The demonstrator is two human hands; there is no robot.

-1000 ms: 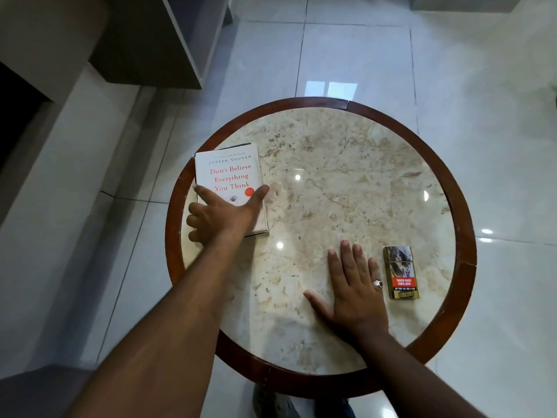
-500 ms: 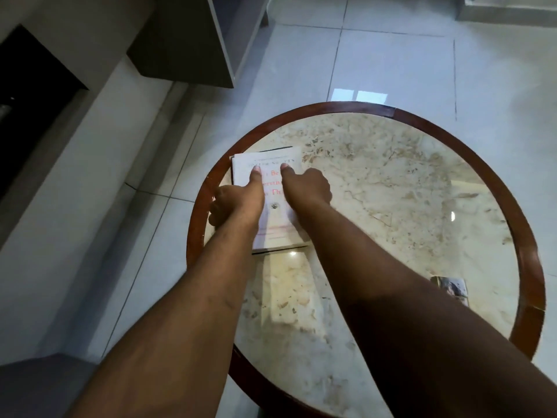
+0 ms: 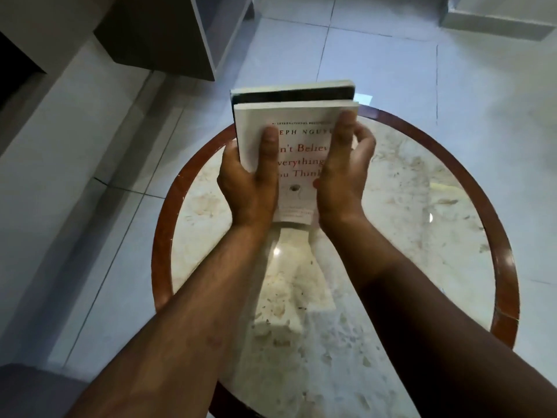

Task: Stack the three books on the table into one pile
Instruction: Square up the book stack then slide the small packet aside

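Left hand (image 3: 248,182): grips the left edge of the books, thumb flat across the white cover, fingers wrapped out of sight behind.
Right hand (image 3: 346,176): clamps the right edge, thumb on the cover, fingers curled round the side.
White book (image 3: 298,128): front of the pile, held between both hands, tilted up toward the camera above the far part of the table (image 3: 422,236); red title partly readable.
Dark-edged book (image 3: 292,93): directly behind the white book, touching it, top edge showing just above.
Change from 0.5 s ago: the pile was lying flat on the marble at the left rim with both hands on it; now it is lifted clear and raised.
Hidden: third book cannot be made out; title letters covered by both thumbs; lower cover blurred.
Floor (image 3: 376,55): pale tiles beyond the table.
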